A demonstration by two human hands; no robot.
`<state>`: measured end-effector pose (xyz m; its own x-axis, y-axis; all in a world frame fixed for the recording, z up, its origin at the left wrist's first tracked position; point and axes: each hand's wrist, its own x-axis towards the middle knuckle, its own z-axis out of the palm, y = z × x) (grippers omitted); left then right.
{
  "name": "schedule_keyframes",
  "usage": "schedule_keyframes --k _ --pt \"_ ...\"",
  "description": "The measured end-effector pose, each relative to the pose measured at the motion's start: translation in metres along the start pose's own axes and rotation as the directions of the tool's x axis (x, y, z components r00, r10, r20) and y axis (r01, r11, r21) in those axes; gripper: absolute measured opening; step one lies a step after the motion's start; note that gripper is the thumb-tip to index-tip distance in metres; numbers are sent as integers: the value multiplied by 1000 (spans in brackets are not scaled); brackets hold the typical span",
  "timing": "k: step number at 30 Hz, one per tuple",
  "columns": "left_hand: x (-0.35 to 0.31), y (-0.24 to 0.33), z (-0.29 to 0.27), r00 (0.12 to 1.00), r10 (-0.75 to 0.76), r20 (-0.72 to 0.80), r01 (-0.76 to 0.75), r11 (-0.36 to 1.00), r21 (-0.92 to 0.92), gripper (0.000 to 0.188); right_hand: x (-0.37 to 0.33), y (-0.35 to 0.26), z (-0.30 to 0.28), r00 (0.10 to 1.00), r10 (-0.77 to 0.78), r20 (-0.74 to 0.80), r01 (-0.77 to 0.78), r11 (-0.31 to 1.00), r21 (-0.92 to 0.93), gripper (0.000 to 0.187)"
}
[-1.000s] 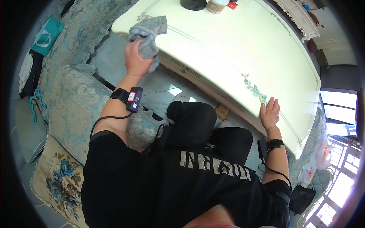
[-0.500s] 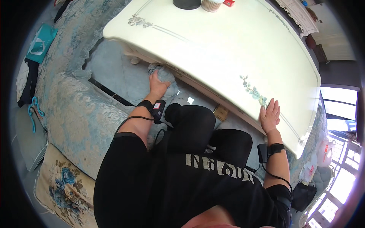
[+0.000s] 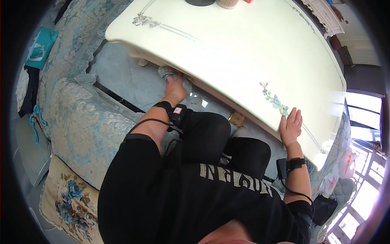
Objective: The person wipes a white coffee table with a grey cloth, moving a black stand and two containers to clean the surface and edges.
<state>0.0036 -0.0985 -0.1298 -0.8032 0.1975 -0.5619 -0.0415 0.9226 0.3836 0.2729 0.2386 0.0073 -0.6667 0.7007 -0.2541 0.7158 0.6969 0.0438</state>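
Note:
My left hand [image 3: 176,89] reaches low to the front side of a cream coffee table [image 3: 219,53] and grips a crumpled grey cloth [image 3: 165,72] against it. The table's overhang and the cloth partly hide the fingertips. On the tabletop near its right front edge lies my right hand [image 3: 290,128], its fingers stretched out and holding nothing. A painted flower spray [image 3: 273,99] decorates the top beside those fingers.
A blue-grey patterned sofa cover [image 3: 93,126] curves along the left. Below the table front, a gold-coloured box [image 3: 237,118] stands on the tiled floor. At the far edge are a dark round object [image 3: 200,1] and a ribbed cup [image 3: 227,3]. A floral cushion [image 3: 69,203] lies lower left.
My left hand has shifted slightly right and turned, and the cloth is more bunched and tucked near the table's underside. My right hand stays flat on the tabletop.

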Motion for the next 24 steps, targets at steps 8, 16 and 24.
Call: schedule_keyframes --k 8,16,24 --pt "-22 28 36 979 161 121 -167 985 42 73 0 0 1 999 -25 -39 26 1000 12 73" --pt "-21 43 42 886 319 336 -394 900 185 76 2 2 6 997 -28 -71 29 999 15 73" --pt "-30 67 57 852 330 407 -446 864 234 85 1 -13 -2 999 34 -35 -32 998 46 74"
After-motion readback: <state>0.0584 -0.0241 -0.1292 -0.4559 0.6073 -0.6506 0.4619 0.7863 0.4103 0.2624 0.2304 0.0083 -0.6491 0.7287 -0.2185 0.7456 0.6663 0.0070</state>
